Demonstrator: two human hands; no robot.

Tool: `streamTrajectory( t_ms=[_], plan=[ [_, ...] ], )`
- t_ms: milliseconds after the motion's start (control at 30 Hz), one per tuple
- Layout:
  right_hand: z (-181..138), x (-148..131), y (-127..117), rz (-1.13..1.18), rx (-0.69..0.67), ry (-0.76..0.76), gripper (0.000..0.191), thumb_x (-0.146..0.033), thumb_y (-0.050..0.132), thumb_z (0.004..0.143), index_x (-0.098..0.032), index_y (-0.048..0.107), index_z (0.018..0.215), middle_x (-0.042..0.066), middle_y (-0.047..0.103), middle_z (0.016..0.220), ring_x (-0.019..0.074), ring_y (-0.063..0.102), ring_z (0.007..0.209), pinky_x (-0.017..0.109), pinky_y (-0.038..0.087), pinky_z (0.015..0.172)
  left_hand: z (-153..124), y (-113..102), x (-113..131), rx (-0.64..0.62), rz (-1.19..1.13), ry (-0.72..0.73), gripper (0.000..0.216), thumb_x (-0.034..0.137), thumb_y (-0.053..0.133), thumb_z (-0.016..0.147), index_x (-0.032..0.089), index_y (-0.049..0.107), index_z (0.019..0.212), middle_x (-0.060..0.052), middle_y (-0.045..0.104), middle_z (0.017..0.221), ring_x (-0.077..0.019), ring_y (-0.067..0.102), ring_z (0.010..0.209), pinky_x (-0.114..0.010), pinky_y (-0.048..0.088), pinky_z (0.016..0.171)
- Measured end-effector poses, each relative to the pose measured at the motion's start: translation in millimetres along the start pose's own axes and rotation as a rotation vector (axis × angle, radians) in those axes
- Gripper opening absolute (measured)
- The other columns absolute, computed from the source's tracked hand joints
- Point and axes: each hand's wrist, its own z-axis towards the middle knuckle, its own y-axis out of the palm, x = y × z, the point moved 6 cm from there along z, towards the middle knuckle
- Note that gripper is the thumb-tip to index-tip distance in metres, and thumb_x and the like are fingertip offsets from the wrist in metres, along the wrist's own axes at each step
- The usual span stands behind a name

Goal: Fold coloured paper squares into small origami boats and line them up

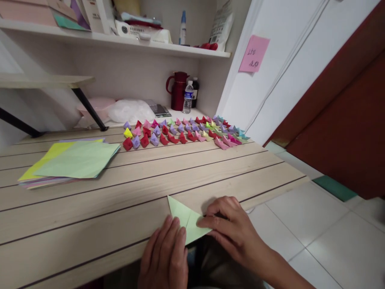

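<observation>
A pale green sheet of paper (180,212), folded into a triangle with a crease down its middle, lies at the table's front edge. My left hand (167,253) rests on its lower left part, fingers stretched out flat and side by side. At the paper's right corner, my right hand (231,226) grips it between thumb and fingers, the index finger lying on top. Part of the paper is hidden under both hands.
Several rows of small folded paper boats (183,132) stand across the back of the table (144,176). A stack of coloured paper (75,158) lies on the left. Behind are a red jug (179,90), a water bottle (188,97) and a black-legged stand (88,108).
</observation>
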Motion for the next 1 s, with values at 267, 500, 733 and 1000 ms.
streamTrajectory(
  t_ms=[267, 500, 733, 1000],
  plan=[
    [27, 7, -10, 0.163, -0.17, -0.012, 0.017, -0.037, 0.054, 0.097, -0.028, 0.069, 0.098, 0.003, 0.063, 0.101, 0.0197, 0.057, 0.098, 0.037, 0.041, 0.088, 4, 5, 1, -0.062, 0.049, -0.105, 0.038, 0.02, 0.056, 0.089, 0.021, 0.063, 0.127, -0.009, 0.066, 0.129, -0.0205, 0.052, 0.131, -0.037, 0.025, 0.118],
    [53, 25, -11, 0.266, -0.201, 0.013, 0.011, -0.022, 0.061, 0.092, -0.027, 0.07, 0.097, 0.004, 0.065, 0.106, 0.0202, 0.058, 0.107, 0.038, 0.039, 0.098, 4, 10, 2, 0.027, 0.183, -0.035, 0.036, 0.022, 0.048, 0.093, 0.024, 0.064, 0.125, -0.01, 0.067, 0.129, -0.0219, 0.05, 0.133, -0.041, 0.027, 0.117],
    [52, 22, -14, 0.297, -0.155, 0.015, 0.015, -0.017, 0.06, 0.091, -0.026, 0.07, 0.098, 0.004, 0.066, 0.108, 0.0196, 0.059, 0.107, 0.037, 0.039, 0.097, 5, 7, 1, 0.068, 0.118, -0.053, 0.033, 0.028, 0.047, 0.095, 0.023, 0.068, 0.119, -0.009, 0.071, 0.121, -0.0198, 0.061, 0.118, -0.037, 0.028, 0.115],
    [55, 2, -10, 0.483, -0.126, -0.015, 0.021, -0.041, 0.06, 0.094, -0.022, 0.066, 0.086, 0.002, 0.069, 0.094, 0.0174, 0.061, 0.093, 0.035, 0.039, 0.092, 29, -11, -15, 0.148, -0.123, -0.196, 0.019, 0.022, 0.053, 0.094, 0.023, 0.072, 0.093, 0.002, 0.078, 0.089, -0.011, 0.07, 0.082, -0.03, 0.029, 0.112]
  ],
)
